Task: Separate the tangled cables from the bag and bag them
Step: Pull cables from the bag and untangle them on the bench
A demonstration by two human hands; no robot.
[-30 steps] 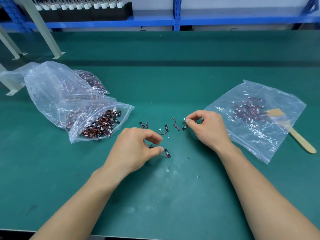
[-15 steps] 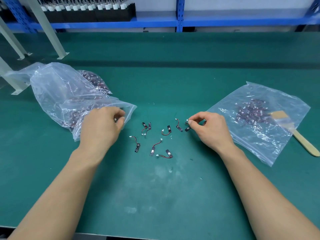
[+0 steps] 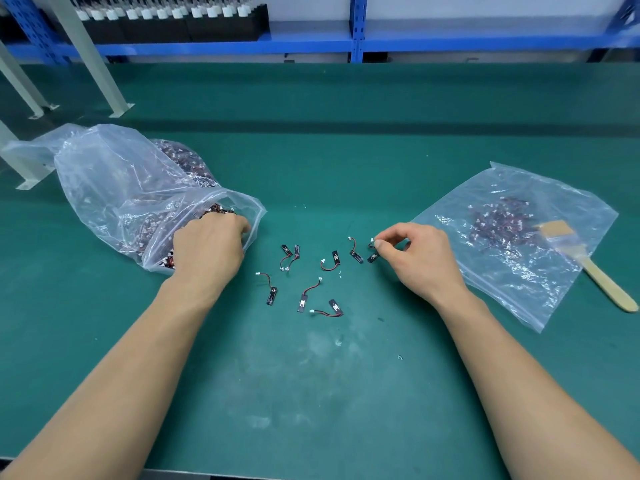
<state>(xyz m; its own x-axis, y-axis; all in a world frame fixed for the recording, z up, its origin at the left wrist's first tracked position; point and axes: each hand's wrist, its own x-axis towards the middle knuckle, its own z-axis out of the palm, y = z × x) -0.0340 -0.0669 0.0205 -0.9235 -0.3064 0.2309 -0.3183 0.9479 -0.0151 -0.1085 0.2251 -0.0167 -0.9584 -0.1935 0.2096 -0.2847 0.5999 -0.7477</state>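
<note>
A big clear bag (image 3: 114,188) full of tangled red-and-black cables lies at the left. My left hand (image 3: 207,247) reaches into its open mouth, fingers curled among the cables; the fingertips are hidden. Several separated cables (image 3: 304,282) with small black boards lie spread on the green mat between my hands. My right hand (image 3: 415,258) pinches one small cable (image 3: 372,251) at its white connector, just above the mat. To the right lies a flat clear bag (image 3: 519,271) holding a cluster of sorted cables.
A wooden-handled brush (image 3: 585,261) lies across the right bag's far edge. Grey frame legs (image 3: 90,57) stand at the back left. A blue shelf (image 3: 346,43) with black trays runs along the back. The table's front edge is near my forearms.
My left hand left the cable near the middle of the mat and moved left into the mouth of the big bag. My right hand stays pinching its cable.
</note>
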